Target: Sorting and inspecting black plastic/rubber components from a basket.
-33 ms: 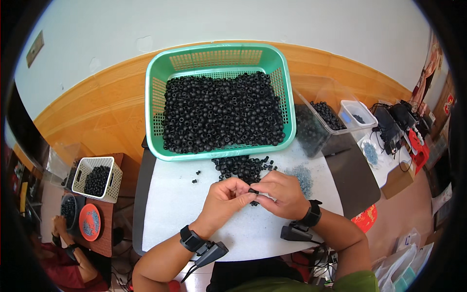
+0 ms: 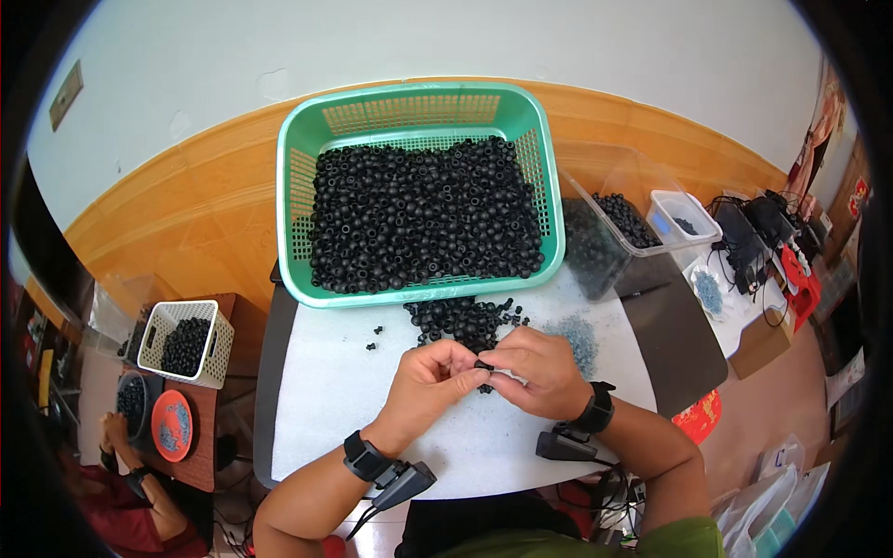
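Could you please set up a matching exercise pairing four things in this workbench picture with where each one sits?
Things:
1. green basket
2. white basket
3. clear bin
4. loose black beads

Places:
A. on the white tabletop just in front of the green basket
B. on a low table at the far left
C. at the back of the tabletop, full of black beads
D. to the right of the green basket

Pairs: 1-C, 2-B, 3-D, 4-A

A small black bead [image 2: 484,366] is pinched between the fingertips of both hands, just above the white tabletop. A loose heap of similar black beads [image 2: 462,319] is spread just beyond it.
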A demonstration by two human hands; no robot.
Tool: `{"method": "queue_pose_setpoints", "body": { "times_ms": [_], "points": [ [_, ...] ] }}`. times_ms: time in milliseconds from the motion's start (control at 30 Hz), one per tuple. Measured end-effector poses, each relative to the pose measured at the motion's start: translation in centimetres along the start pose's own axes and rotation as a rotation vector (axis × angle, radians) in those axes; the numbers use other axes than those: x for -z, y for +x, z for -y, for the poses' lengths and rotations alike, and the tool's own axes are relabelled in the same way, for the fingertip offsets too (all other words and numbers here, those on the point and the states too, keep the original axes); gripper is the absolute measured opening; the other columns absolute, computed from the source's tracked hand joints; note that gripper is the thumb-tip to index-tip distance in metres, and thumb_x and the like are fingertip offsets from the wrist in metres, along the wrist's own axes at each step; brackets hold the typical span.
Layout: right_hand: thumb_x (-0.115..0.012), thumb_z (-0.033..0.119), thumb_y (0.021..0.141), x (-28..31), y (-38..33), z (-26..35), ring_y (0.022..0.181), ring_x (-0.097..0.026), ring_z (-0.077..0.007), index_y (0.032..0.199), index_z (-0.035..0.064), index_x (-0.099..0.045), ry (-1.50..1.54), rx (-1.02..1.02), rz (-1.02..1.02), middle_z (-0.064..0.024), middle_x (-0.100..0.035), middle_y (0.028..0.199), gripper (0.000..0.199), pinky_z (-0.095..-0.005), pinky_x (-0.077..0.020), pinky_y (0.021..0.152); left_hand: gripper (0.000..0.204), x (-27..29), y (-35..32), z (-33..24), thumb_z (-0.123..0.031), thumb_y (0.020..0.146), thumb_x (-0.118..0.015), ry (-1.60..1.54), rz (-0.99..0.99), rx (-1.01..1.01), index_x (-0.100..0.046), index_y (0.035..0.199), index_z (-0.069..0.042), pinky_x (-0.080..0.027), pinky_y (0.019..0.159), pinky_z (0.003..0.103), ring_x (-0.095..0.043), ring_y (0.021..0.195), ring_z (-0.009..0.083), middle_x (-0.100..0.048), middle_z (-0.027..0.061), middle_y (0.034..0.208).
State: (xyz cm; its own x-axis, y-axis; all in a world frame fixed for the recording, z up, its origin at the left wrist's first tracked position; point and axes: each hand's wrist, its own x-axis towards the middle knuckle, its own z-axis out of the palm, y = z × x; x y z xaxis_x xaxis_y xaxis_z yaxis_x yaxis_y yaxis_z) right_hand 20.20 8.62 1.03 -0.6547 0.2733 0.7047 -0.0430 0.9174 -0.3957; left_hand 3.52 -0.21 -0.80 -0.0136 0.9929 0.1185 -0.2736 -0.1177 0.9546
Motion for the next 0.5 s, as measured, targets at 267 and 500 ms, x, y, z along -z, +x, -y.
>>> {"method": "queue_pose_setpoints", "body": {
  "times_ms": [267,500],
  "points": [
    [-0.068,0.000,0.073,0.49,-0.39,0.43,0.062,-0.057,-0.0143,0.097,0.0037,-0.063,0.254,-0.218,0.035,-0.0053,-0.058,0.078,0.025,-0.0258,-0.0446,0.051,0.021,-0.37,0.02,-0.39,-0.004,0.086,-0.061,-0.089,0.024,-0.064,-0.059,0.107,-0.001,-0.046,0.062,0.020,-0.056,0.074,0.0061,-0.061,0.0027,0.090],
    [-0.066,0.003,0.078,-0.41,-0.95,-0.26,0.060,-0.056,-0.0120,0.091,0.0020,-0.064,0.408,-0.295,0.002,-0.0050,-0.059,0.075,0.013,-0.0236,-0.0439,0.053,0.024,-0.32,-0.04,-0.05,-0.002,0.087,-0.058,0.035,0.041,-0.116,-0.060,0.111,-0.001,-0.047,0.063,0.020,-0.057,0.076,0.0081,-0.058,0.0035,0.091]
  ]
}}
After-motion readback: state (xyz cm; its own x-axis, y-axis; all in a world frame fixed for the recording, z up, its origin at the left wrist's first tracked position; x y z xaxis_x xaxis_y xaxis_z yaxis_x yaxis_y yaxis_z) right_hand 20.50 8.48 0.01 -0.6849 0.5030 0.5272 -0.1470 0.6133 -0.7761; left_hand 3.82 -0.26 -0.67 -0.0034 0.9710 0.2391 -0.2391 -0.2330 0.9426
